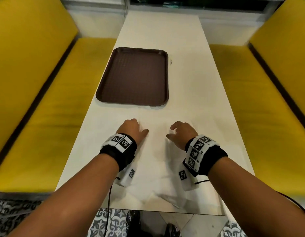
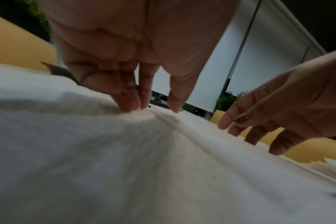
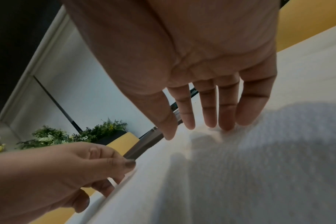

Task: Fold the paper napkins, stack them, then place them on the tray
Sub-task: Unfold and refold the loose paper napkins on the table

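Left hand [image 1: 133, 130] has fingertips bunched, pressing down on the soft white paper napkin [image 1: 157, 142] spread on the counter [image 1: 191, 82], likely pinning it for a fold. Right hand [image 1: 181, 134] hovers spread, fingers relaxed, grazing it. Brown textured tray [image 1: 133, 76], rounded corners, sits empty beyond the left hand.

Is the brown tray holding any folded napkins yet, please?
Empty. In the head view the tray shows only bare brown surface; the napkins lie on the table near it.
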Available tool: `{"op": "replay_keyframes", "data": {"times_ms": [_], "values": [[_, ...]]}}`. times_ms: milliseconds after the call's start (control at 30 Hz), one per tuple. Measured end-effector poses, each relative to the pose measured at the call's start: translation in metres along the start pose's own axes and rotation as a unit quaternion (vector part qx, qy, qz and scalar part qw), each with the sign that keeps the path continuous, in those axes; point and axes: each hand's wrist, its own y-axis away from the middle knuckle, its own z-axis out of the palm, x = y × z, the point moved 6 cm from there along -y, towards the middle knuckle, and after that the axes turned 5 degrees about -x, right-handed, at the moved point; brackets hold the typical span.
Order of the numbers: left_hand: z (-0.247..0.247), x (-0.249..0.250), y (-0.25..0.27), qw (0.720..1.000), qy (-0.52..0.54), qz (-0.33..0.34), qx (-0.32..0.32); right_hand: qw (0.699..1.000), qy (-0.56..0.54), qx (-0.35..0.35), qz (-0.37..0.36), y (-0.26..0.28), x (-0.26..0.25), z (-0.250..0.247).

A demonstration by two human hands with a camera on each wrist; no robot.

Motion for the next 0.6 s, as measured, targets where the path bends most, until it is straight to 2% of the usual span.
{"op": "replay_keyframes", "data": {"times_ms": [167,367,433,500,600], "values": [[0.007,0.001,-0.004,0.999,0.030,-0.021,-0.013,1.000,0.009,0.007,0.010,0.002,0.001,0.007],[0.006,0.008,-0.001,0.984,0.174,0.032,0.020,1.000,-0.010,0.012,0.008,0.003,0.004,0.008],[-0.002,0.014,0.007,0.972,0.222,0.065,0.043,0.997,-0.058,0.043,0.003,0.005,0.005,0.003],[-0.014,0.020,0.015,0.960,0.253,0.102,0.058,0.989,-0.107,0.106,-0.014,0.011,0.005,-0.010],[-0.035,0.030,0.029,0.944,0.288,0.151,0.053,0.969,-0.170,0.170,-0.050,0.020,-0.003,-0.034]]}}
